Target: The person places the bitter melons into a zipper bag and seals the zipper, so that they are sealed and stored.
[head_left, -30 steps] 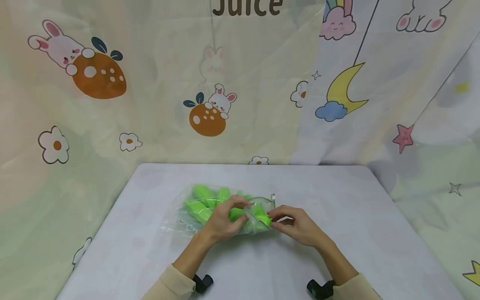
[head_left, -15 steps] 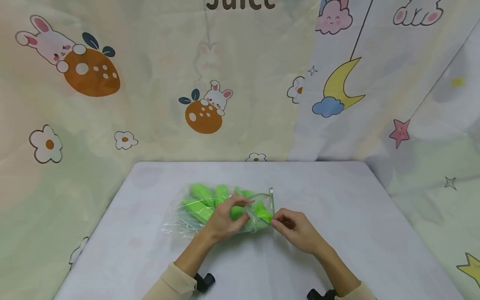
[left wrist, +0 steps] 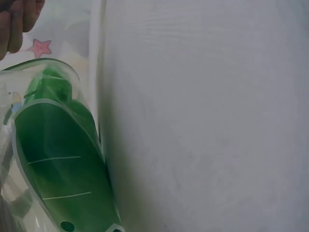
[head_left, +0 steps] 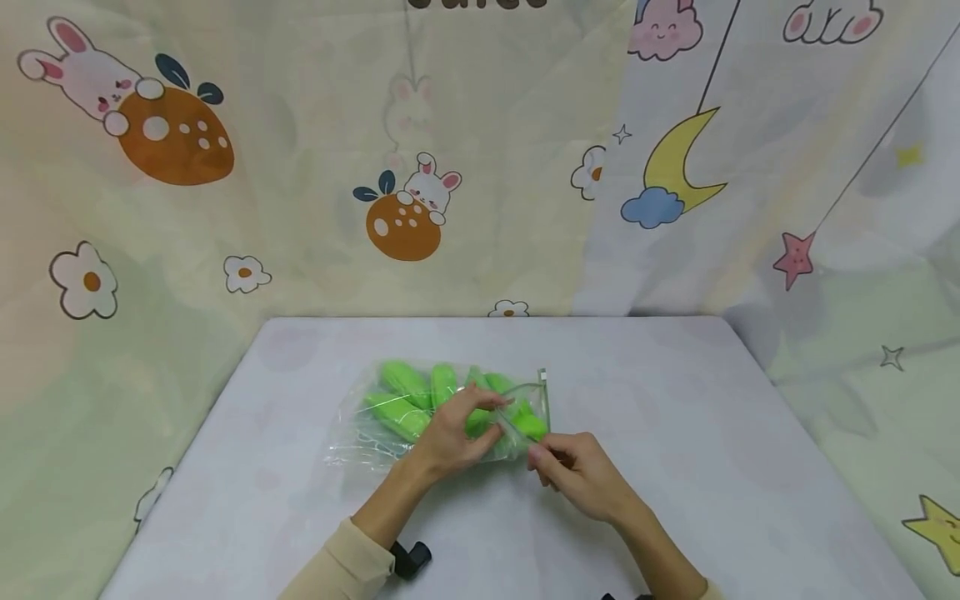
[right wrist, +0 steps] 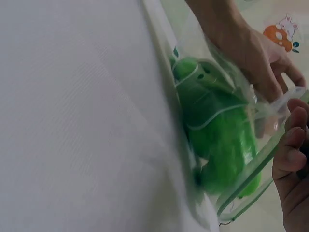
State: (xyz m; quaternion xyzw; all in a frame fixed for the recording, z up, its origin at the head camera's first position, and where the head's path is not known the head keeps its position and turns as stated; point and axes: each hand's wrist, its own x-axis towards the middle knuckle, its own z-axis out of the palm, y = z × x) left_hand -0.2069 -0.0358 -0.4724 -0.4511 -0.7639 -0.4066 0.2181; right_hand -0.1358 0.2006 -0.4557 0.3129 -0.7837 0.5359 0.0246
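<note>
A clear zip bag lies on the table with several bright green, rounded, elongated objects inside; their kind is unclear through the film. Its mouth is at the right end, edged with a green zip strip and bearing a small white slider. My left hand holds the bag near its mouth, thumb and forefinger on the parted rim. With thumb and fingers, my right hand pinches the near corner of that rim. In the right wrist view the rim stands apart as two edges.
A white cloth covers the table. Behind it hangs a patterned curtain with cartoon rabbits and flowers. A black strap-on device sits by my left wrist, below the sleeve.
My right hand has shifted slightly left and nearer along the bag's mouth, its fingers now more curled at the near corner. My left hand keeps its hold. The head view has tilted down slightly.
</note>
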